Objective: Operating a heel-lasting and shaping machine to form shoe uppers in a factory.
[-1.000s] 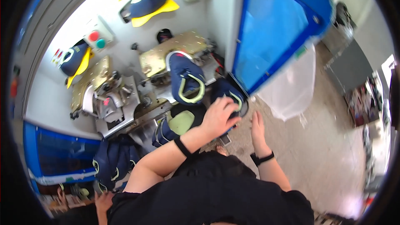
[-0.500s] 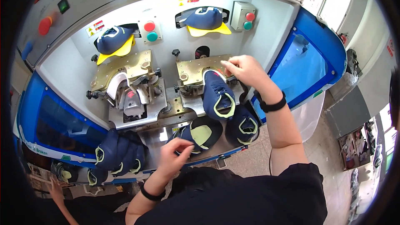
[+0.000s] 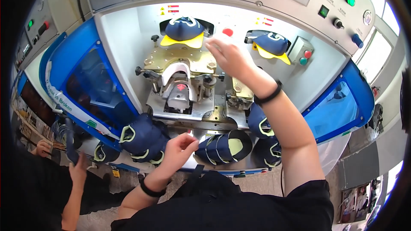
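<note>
Navy shoe upper [image 3: 220,149]: right-below grey mould [image 3: 179,96], long axis crosswise. Left hand [image 3: 178,151] nearer, below mould, fingers half-curled, seems empty. Right hand [image 3: 236,62] above-right of mould, fingers loosely bent, no hold seen.

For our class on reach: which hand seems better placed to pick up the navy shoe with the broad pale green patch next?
Probably the left hand: it is low, close beside the navy shoe, while the right hand is raised in front of the back wall.

Matt cloth shoe [image 3: 222,148], metal form [image 3: 178,97]
</note>
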`<state>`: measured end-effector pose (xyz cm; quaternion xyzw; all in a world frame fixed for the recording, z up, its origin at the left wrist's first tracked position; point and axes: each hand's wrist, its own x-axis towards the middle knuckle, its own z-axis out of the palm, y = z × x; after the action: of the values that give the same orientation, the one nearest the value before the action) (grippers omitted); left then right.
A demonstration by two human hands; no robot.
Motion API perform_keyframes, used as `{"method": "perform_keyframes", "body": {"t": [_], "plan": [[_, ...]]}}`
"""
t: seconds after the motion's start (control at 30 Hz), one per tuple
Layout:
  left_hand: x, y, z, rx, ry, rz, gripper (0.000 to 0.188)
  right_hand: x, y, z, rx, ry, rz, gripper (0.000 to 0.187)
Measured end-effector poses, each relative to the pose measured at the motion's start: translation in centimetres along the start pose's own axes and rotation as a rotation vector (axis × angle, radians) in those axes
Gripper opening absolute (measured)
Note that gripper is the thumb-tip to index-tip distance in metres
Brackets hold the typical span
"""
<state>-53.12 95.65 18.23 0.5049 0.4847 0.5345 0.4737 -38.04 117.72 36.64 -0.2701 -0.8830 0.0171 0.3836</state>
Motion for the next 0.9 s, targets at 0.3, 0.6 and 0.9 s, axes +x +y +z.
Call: {"method": "perform_keyframes", "body": {"t": [0.3, 0.6, 0.9], "plan": [[1.1, 0.0, -1.6, -0.342, -0.162, -0.128, 0.015, 8.4, 4.0, 10.3, 0.235, 0.077, 0.238, 0.045], [1.0, -2.6, -7.0, -0.792, -0.035, -0.19, 0.048, -14.3, -13.2, 14.0, 0.014, 0.04, 0.067, 0.025], [4.2, -6.3, -6.7, -1.088, 0.11, -0.316, 0.029, -13.8, -13.3, 16.2, 0.005, -0.007, 0.325, 0.023]]}}
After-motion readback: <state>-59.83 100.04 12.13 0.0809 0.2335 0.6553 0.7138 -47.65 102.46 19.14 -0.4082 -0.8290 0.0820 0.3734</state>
